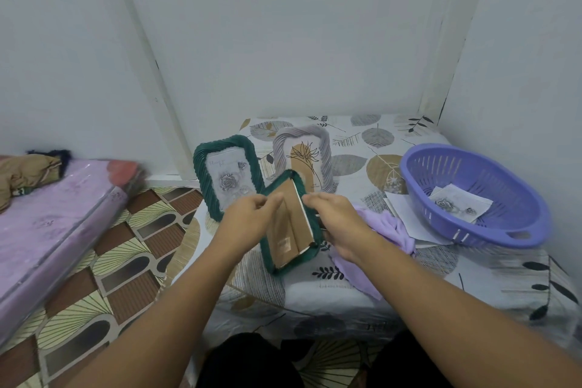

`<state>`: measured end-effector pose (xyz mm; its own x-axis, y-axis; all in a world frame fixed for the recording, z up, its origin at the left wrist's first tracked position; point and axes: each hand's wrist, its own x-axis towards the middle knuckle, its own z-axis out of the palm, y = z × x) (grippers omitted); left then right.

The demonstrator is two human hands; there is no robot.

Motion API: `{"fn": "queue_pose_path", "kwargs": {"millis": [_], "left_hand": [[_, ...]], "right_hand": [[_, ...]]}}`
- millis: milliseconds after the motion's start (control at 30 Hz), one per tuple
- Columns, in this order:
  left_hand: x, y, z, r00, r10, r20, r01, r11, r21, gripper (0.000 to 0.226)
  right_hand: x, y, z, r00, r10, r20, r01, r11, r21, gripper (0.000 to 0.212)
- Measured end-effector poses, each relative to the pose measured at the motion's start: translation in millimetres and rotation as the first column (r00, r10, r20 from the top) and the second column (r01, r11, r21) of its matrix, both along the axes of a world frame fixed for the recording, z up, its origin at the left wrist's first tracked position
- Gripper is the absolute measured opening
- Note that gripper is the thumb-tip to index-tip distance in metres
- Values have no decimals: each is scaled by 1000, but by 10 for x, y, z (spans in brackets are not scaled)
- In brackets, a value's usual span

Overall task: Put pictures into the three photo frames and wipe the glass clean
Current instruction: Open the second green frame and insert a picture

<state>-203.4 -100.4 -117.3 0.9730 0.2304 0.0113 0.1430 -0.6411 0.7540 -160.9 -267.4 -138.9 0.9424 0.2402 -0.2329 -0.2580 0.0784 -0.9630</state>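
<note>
Green frame (285, 264) face-down, glass hidden; both hands' fingertips blurred at cardboard backing (288, 224).

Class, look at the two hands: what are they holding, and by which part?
Both hold the green photo frame, back side up: the left hand pinches its upper left edge, the right hand grips its right edge.

Bare tablecloth (491, 274) near right seems passable; basket (478, 195) and upright frames (228, 175) block behind
</note>
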Motion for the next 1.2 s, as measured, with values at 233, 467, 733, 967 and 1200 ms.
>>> {"fn": "queue_pose_path", "kwargs": {"millis": [233, 467, 733, 967, 1200], "left_hand": [[25, -68, 145, 998, 62, 12, -61, 997, -37, 37], [30, 171, 22, 994, 111, -18, -112, 988, -108, 24], [40, 277, -106, 944, 236, -230, -328, 613, -719, 15], [27, 181, -382, 957, 148, -250, -289, 567, -771, 17], [69, 263, -697, 977, 92, -195, -150, 938, -313, 18]], "right_hand": [[-125, 162, 141, 982, 163, 91, -166, 986, 27, 33], [-75, 183, -16, 964, 93, 247, -45, 980, -196, 25], [61, -41, -250, 995, 24, -96, -33, 995, -90, 29], [173, -116, -350, 972, 127, -197, -92, 979, 182, 28], [238, -249, -384, 990, 138, 19, -119, 908, -401, 24]]}}
